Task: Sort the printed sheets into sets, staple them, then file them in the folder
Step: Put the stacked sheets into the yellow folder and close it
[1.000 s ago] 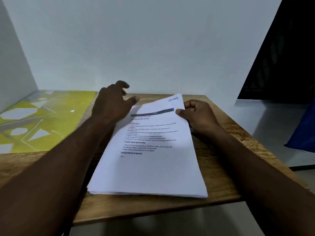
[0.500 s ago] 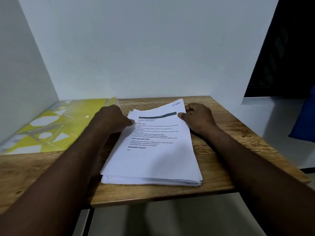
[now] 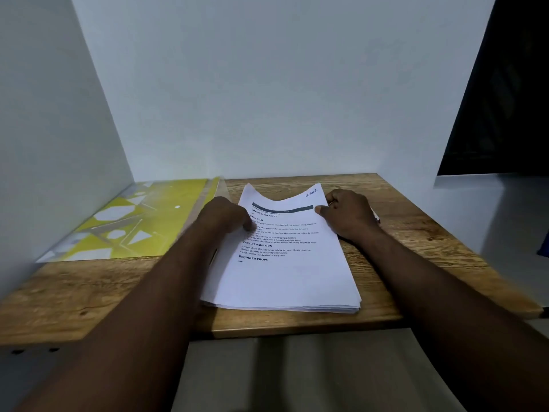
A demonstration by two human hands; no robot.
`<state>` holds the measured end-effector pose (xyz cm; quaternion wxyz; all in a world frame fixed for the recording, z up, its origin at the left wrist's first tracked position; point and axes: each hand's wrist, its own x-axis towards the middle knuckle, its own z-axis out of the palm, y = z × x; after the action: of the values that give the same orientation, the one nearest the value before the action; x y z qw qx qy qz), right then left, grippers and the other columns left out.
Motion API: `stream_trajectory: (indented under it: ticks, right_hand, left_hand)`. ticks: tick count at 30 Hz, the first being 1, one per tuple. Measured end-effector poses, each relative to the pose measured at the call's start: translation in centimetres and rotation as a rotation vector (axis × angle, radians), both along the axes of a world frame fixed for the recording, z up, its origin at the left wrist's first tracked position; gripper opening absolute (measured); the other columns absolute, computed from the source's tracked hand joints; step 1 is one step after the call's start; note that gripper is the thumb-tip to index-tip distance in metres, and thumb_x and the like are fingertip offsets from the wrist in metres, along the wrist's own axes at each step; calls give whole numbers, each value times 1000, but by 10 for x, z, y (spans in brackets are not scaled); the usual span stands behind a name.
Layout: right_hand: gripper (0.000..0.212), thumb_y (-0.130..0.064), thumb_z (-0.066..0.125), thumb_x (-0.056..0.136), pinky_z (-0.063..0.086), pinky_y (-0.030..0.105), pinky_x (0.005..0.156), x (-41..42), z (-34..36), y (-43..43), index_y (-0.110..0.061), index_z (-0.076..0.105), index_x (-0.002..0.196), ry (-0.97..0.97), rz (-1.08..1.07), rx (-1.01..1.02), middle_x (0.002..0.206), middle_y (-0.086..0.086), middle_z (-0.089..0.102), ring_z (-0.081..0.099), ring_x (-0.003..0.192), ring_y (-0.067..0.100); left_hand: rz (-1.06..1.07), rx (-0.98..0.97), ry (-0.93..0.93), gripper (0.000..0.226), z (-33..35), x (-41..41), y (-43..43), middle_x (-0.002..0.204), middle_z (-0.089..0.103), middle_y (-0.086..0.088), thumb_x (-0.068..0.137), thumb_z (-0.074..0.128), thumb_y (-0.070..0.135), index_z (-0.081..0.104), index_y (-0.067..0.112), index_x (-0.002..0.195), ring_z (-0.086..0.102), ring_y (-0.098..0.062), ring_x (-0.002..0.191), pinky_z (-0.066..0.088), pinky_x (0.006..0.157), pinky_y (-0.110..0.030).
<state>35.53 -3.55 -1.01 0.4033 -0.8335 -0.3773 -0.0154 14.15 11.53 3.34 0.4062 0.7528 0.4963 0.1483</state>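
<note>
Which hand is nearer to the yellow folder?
The left hand, beside the folder at the left edge of the stack; the right hand holds the opposite edge.

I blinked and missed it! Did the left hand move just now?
Yes. The left hand came down from beside the yellow patterned folder onto the left edge of the white printed paper stack.

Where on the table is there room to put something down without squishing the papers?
Bare wood on the table lies at the near left, in front of the yellow folder, and along the right, between the paper stack and the table's edge. A thin strip runs behind the stack by the wall. The middle is crowded with paper.
</note>
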Motion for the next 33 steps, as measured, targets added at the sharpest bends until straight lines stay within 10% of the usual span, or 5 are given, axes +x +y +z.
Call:
stream_trajectory:
  ticks: [7,21,29,33]
  right_hand:
    - [10,-30,77,93,43,28,71,1,0,1,-26,69,89,-6,-42,2,77,-12,65,66,88,17]
    - [39,-44,79,90,45,28,76,-5,5,-7,-17,67,116,97,-61,115,102,-6,70,65,100,18]
    - [47,-34,64,103,50,55,111,-24,17,-23,-3,64,140,1035,590,317,138,19,68,67,127,39]
    - [44,-15,71,97,53,59,106,-45,18,-21,-4,66,139,1020,591,331,130,18,73,70,120,40]
  left_hand:
    - [-155,-249,-190,50,1,2,0,106,78,-22,61,87,3,75,0,110,76,-45,95,59,92,-63]
    - [-148,-238,-605,44,-23,-15,-11,111,79,-14,86,65,-19,68,4,124,77,-38,99,63,79,-48]
    - [-92,-101,-826,39,-1,-23,-5,110,80,-7,87,69,-11,70,11,119,77,-33,101,60,94,-54]
    - [-72,40,-792,30,9,-26,-10,105,81,-1,86,73,1,72,18,111,77,-28,97,61,94,-54]
